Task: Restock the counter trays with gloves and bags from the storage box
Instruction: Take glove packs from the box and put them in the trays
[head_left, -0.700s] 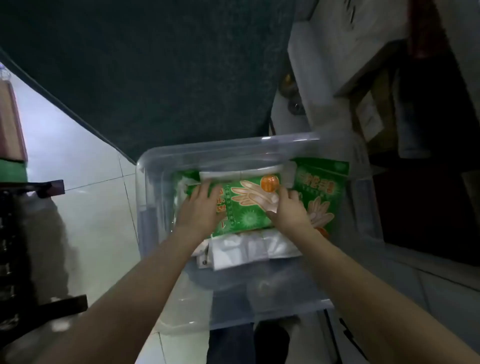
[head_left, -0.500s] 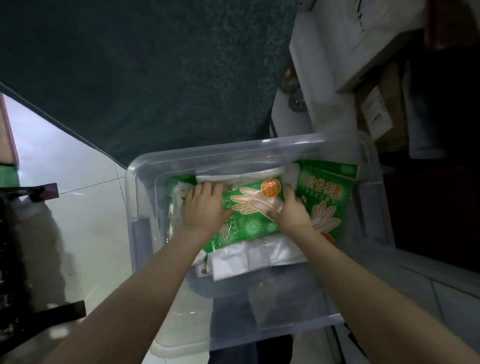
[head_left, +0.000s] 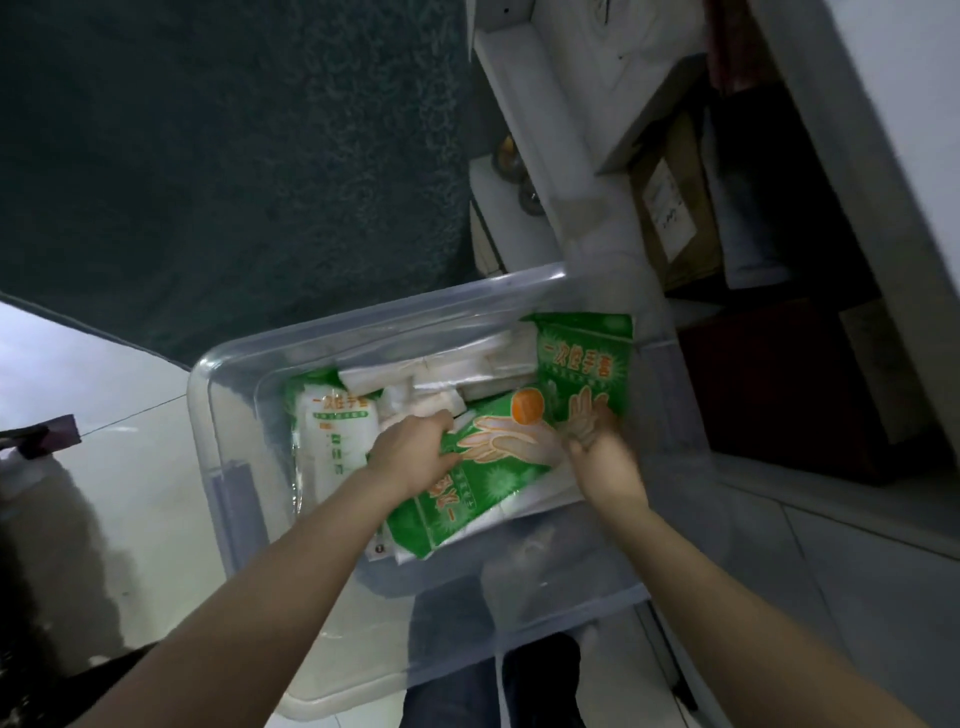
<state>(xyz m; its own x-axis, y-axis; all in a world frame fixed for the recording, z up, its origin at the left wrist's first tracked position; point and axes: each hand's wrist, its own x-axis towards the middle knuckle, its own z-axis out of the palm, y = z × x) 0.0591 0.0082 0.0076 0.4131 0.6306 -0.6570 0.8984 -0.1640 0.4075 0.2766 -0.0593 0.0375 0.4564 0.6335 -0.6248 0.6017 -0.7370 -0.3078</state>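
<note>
Here, the green glove packet (head_left: 483, 467) is found inside the storage box (head_left: 395, 317), about in the middle of the box and on top of the white folded bags (head_left: 457, 366). Its long axis is laid slantwise: the end with the orange spot is turned to the far right corner of the box, the other end to the near wall. The packet is gripped by the left hand (head_left: 410, 457) at its long left edge, with the fingers curled over this edge; the thumb is not seen. The right hand (head_left: 605, 462) is seen at the orange-spot end, toward the right wall of the box, but it is blurred. Whether its fingers are closed on the packet or only touch it cannot be told. Behind this hand a second green packet (head_left: 587, 364) is stood against the right wall, and a white glove packet (head_left: 332, 441) is laid along the left wall.

For the coming lift, the packet is judged to be controlled mostly by the left hand, which is nearer to its middle. It would probably be taken out most easily upward and toward the near wall, along its long axis, so that the second packet is not dragged with it.
</note>
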